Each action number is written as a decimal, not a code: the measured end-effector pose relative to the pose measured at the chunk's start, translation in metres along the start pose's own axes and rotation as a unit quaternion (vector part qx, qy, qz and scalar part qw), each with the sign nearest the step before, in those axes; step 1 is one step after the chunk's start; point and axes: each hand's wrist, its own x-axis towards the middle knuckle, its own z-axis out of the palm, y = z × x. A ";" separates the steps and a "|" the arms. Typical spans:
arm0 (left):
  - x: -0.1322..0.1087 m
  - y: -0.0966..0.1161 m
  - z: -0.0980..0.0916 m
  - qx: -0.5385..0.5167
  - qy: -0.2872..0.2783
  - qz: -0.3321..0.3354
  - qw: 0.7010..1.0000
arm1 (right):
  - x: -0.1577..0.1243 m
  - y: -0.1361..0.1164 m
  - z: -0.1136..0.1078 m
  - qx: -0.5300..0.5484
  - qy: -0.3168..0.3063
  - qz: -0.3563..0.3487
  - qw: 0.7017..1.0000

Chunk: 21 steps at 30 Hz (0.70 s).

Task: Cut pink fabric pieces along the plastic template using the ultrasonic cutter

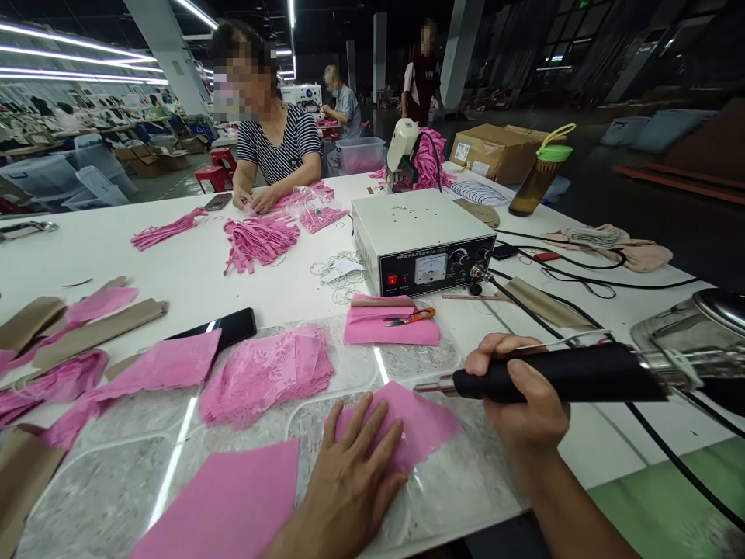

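Note:
My left hand (349, 473) lies flat with fingers spread on a small pink fabric piece (416, 423) resting on a glass plate (466, 481). My right hand (521, 396) is wrapped round a black handheld tool (559, 374); its metal tip (431, 385) points left, just above the pink piece's upper edge. A cable (524, 307) runs from the tool to a white control box (422, 237) with a meter and knobs.
A stack of pink lace (265, 373), pink sheets (226, 505), a phone (224, 326), scissors on folded pink cloth (389, 322), and beige strips (93, 330) lie around. A person in a striped shirt (276, 144) handles pink straps (259, 237) across the table. A bottle (538, 178) stands far right.

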 end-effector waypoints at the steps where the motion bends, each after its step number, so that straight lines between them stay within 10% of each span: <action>1: 0.000 0.000 0.000 0.002 -0.001 0.001 1.000 | 0.000 -0.002 -0.003 0.002 0.010 -0.001 1.000; 21: 0.000 -0.002 0.002 -0.005 0.002 0.004 1.000 | -0.006 -0.011 -0.019 -0.034 -0.039 -0.004 0.999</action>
